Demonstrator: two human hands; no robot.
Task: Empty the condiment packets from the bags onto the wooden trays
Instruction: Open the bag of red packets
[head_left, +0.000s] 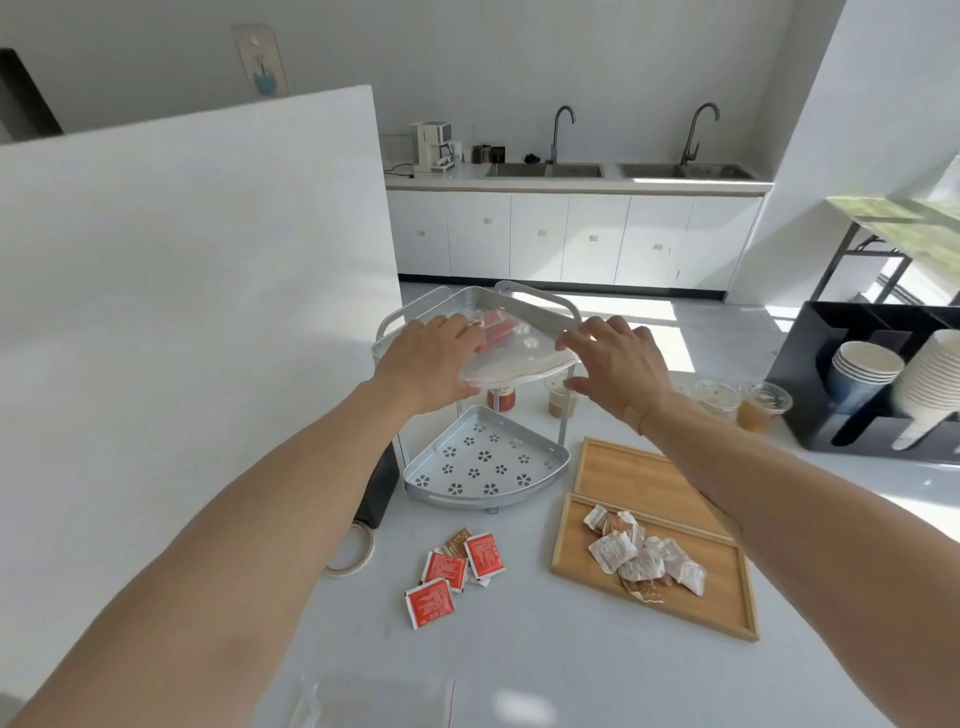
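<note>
Hands met mid-frame at the rack's (540, 312) top shelf: left hand (426, 358) held the clear bag (519, 353) of red packets, right hand's (618, 364) grip wide at its edge.

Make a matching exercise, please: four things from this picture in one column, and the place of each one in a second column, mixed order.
Things:
1. red packets
2. white packets
3. clear bag
4. paper cups

Places:
A. on the top shelf of the metal rack, under both hands
B. in the black organizer
C. loose on the white table
D. on the near wooden tray

Pairs: 1-C, 2-D, 3-A, 4-B
</note>
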